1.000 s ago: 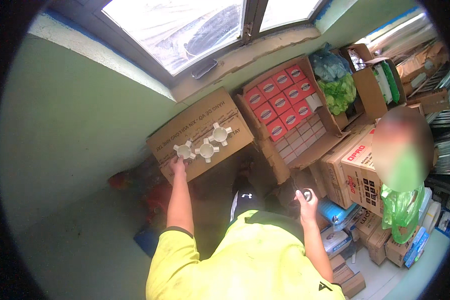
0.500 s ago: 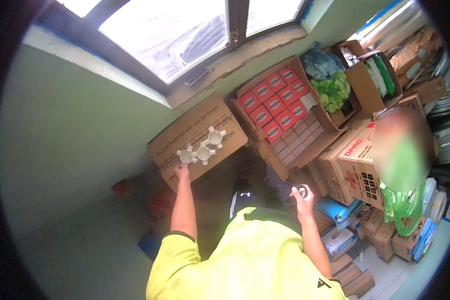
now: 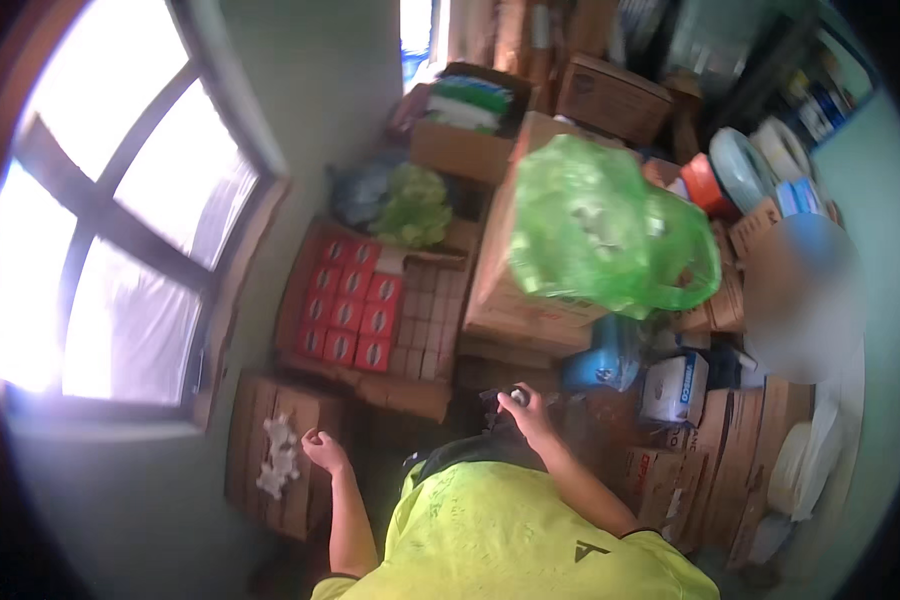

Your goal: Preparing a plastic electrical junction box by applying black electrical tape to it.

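Note:
My left hand (image 3: 322, 450) is just right of white plastic pipe fittings (image 3: 278, 448) lying clustered on a cardboard box (image 3: 308, 505). Its fingers are loosely curled and apart, and I see nothing in them. My right hand (image 3: 527, 416) grips a small dark and silvery object (image 3: 519, 397), too small to identify, in front of me, below the big carton with a green plastic bag (image 3: 595, 215) on top.
An open carton of red and pale small boxes (image 3: 344, 300) stands beside the window (image 3: 130, 265). Behind are bagged items (image 3: 413, 205) and another open carton (image 3: 458, 145). Blue packages (image 3: 605, 360), stacked cartons (image 3: 730, 455) and coils (image 3: 740, 170) crowd the right side.
The view has swung to the right, bringing more of the stored goods and green bag into sight. My left hand has come away from the fittings; my right still grips the small object.

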Demonstrator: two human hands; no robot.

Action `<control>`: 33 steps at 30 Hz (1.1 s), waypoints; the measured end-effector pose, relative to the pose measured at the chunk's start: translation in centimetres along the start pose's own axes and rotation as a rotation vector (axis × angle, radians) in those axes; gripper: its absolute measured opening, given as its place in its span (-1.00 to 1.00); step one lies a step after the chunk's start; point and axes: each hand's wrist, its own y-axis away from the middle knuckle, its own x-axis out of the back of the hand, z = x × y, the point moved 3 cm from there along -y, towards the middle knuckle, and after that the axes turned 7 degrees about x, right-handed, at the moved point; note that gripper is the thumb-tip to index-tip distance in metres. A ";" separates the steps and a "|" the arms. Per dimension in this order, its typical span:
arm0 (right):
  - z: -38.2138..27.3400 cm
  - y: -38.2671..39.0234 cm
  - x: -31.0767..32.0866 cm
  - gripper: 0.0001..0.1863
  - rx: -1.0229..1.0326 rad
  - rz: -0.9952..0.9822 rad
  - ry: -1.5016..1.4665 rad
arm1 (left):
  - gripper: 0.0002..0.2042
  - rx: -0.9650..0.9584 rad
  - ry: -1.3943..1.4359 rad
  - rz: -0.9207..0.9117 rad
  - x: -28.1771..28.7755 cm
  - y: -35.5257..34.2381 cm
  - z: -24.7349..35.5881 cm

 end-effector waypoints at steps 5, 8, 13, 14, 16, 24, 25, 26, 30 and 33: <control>0.7 -0.6 11.9 -0.82 -0.013 0.236 -0.095 | -0.84 -0.463 0.333 -0.551 -10.2 17.0 23.0; -1.2 0.2 17.1 -0.84 -0.023 0.351 -0.085 | -0.86 -0.958 0.414 -0.867 -10.2 29.7 37.7; -2.4 0.2 22.4 -0.90 0.184 0.422 0.019 | -0.89 -1.410 -0.037 -1.663 -10.8 44.7 46.7; -2.4 0.0 23.1 -0.90 0.189 0.421 0.011 | -0.89 -1.620 -0.015 -1.618 -12.8 45.3 46.9; -2.2 -0.1 24.6 -0.89 0.074 0.516 -0.053 | -0.83 -1.484 -0.065 -1.352 -16.4 44.9 47.9; -1.5 -0.6 27.2 -0.75 0.003 0.583 -0.131 | -0.69 -1.360 -0.293 -0.842 -24.7 41.2 52.8; -1.6 -0.7 27.4 -0.77 -0.024 0.606 -0.133 | -0.64 -1.384 -0.420 -0.804 -25.3 41.6 52.7; -1.6 -1.0 27.6 -0.77 -0.023 0.601 -0.132 | -0.52 -1.349 -0.555 -0.811 -25.6 42.1 52.4; 1.0 -2.0 28.5 -0.84 0.033 0.518 0.162 | -0.46 -1.291 -0.688 -0.737 -27.2 42.6 51.8; -1.4 -2.5 27.8 -0.81 0.112 0.462 0.293 | -0.54 -1.288 -0.623 -0.732 -27.6 42.4 50.7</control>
